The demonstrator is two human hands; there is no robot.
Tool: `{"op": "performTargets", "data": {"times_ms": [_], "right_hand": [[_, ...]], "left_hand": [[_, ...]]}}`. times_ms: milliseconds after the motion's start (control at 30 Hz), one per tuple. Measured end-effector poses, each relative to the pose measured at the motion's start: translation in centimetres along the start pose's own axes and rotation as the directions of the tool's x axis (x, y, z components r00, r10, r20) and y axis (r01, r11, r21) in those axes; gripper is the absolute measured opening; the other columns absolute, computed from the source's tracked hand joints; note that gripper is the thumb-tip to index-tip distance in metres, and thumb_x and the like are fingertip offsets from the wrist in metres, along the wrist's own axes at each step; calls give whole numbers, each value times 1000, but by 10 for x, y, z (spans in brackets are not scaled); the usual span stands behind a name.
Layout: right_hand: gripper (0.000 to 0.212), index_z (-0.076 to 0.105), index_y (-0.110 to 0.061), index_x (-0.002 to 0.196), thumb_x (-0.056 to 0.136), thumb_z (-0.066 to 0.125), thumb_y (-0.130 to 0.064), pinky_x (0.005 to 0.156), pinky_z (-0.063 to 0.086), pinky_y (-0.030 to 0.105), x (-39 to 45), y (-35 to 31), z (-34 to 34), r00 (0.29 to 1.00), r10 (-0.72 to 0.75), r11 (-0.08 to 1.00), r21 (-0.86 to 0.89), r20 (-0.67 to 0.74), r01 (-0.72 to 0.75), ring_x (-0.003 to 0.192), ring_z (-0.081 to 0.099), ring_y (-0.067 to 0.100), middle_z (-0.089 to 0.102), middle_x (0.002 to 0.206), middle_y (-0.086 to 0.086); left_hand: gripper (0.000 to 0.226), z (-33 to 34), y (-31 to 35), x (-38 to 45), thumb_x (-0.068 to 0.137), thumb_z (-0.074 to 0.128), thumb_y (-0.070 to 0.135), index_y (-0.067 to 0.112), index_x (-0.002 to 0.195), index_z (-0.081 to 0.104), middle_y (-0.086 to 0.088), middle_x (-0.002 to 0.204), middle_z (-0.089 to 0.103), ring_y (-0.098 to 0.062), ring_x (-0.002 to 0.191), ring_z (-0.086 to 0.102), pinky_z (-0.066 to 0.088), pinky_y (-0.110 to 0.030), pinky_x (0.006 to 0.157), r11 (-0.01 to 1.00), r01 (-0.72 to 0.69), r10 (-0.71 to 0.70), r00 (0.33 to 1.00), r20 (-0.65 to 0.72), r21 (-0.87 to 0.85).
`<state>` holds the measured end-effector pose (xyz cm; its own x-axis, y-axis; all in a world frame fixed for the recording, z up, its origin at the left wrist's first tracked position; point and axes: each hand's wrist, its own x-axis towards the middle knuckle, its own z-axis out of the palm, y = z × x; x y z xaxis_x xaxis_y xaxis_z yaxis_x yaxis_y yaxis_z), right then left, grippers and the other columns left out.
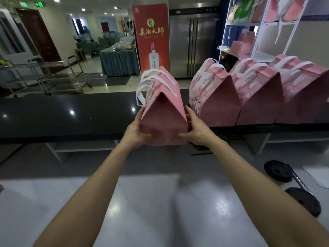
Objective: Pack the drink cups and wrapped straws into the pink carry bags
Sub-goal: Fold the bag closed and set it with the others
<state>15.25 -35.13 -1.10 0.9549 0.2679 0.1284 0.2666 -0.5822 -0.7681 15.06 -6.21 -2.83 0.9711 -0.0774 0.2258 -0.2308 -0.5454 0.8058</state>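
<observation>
Hands framed the work: the left hand (pixel 136 130) and the right hand (pixel 196 130) each curled around one lower side of a closed pink paper carry bag with white ribbon handles (pixel 162 111), thumbs lying across its near face and fingers wrapped out of sight behind. That bag was held at the near edge of the glossy black counter (pixel 62 114), tilted slightly to the left, its folded top shut. Whether its base touched the counter could not be told.

To its right, three more pink carry bags (pixel 258 97) stood in a row on the same counter, the nearest just beside the right hand.

Judging by this, the step in hand was setting a packed bag into line with the finished ones. Next would come releasing it upright, then turning to the two black-lidded drink cups (pixel 292 184) at the near right, where a dark wrapped straw (pixel 299 180) lay across them.
</observation>
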Motion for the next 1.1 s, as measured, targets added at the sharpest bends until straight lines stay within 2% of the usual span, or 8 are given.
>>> {"op": "performTargets", "data": {"times_ms": [67, 133, 233, 433, 600, 867, 1033, 1100], "right_hand": [[137, 14, -30, 173, 66, 90, -68, 121, 45, 43, -15, 20, 1, 999, 28, 998, -63, -47, -31, 146, 52, 16, 44, 166, -1], [110, 34, -26, 168, 79, 86, -65, 118, 48, 43, -32, 48, 9, 997, 64, 988, -141, -51, -70, 143, 55, 20, 49, 163, 2], [88, 48, -20, 161, 89, 82, -58, 117, 48, 42, -52, 85, 33, 978, 180, 944, -299, 109, -141, 143, 55, 26, 54, 158, 8], [82, 49, -22, 160, 93, 74, -61, 112, 49, 40, -60, 111, 63, 924, 300, 896, -402, 238, -187, 140, 54, 25, 54, 157, 8], [79, 50, -21, 158, 93, 73, -60, 109, 50, 40, -58, 113, 66, 922, 304, 893, -408, 240, -188, 137, 56, 26, 55, 156, 7], [78, 50, -23, 158, 93, 73, -60, 113, 49, 42, -61, 116, 67, 913, 330, 886, -412, 241, -211, 140, 55, 26, 53, 159, 7], [76, 50, -24, 158, 95, 73, -60, 111, 51, 43, -61, 111, 68, 910, 333, 882, -424, 247, -207, 137, 58, 25, 53, 158, 5], [75, 50, -24, 159, 96, 73, -58, 111, 52, 43, -59, 104, 70, 909, 323, 884, -425, 262, -192, 137, 58, 25, 53, 159, 5]], "left_hand": [[129, 1, -2, 10, 56, 98, 50, 64, 162, 24, 42, 116, 70, 23, 106, 64, 52, -3, 79, 1000, 14, -14, 1000, -7, 13], [127, 3, -2, 21, 63, 100, 43, 65, 162, 23, 34, 120, 72, 24, 105, 63, 51, -1, 77, 999, 32, -32, 999, -7, 19], [128, 10, 0, 37, 64, 101, 46, 64, 162, 22, 30, 125, 67, 30, 99, 59, 50, 0, 71, 999, 41, -41, 999, 3, 0], [138, 27, 6, 65, 54, 99, 60, 57, 167, 19, 28, 130, 67, 15, 110, 60, 48, -1, 76, 999, 41, -41, 999, 27, -17], [140, 34, 10, 78, 55, 102, 63, 59, 166, 16, 20, 142, 64, -9, 127, 63, 50, -16, 88, 999, 36, -35, 999, 37, -21], [154, 39, 11, 89, 44, 99, 80, 60, 165, 7, 20, 146, 61, -11, 130, 62, 54, -31, 103, 999, 32, -30, 998, 62, -31], [163, 33, 15, 84, 41, 103, 72, 53, 169, 4, 22, 139, 67, -7, 126, 70, 58, -40, 110, 998, 58, -55, 993, 109, -27], [165, 21, 17, 73, 43, 103, 71, 45, 172, 4, 12, 152, 62, -9, 133, 66, 54, -38, 114, 995, 93, -95, 989, 117, 21]]}}
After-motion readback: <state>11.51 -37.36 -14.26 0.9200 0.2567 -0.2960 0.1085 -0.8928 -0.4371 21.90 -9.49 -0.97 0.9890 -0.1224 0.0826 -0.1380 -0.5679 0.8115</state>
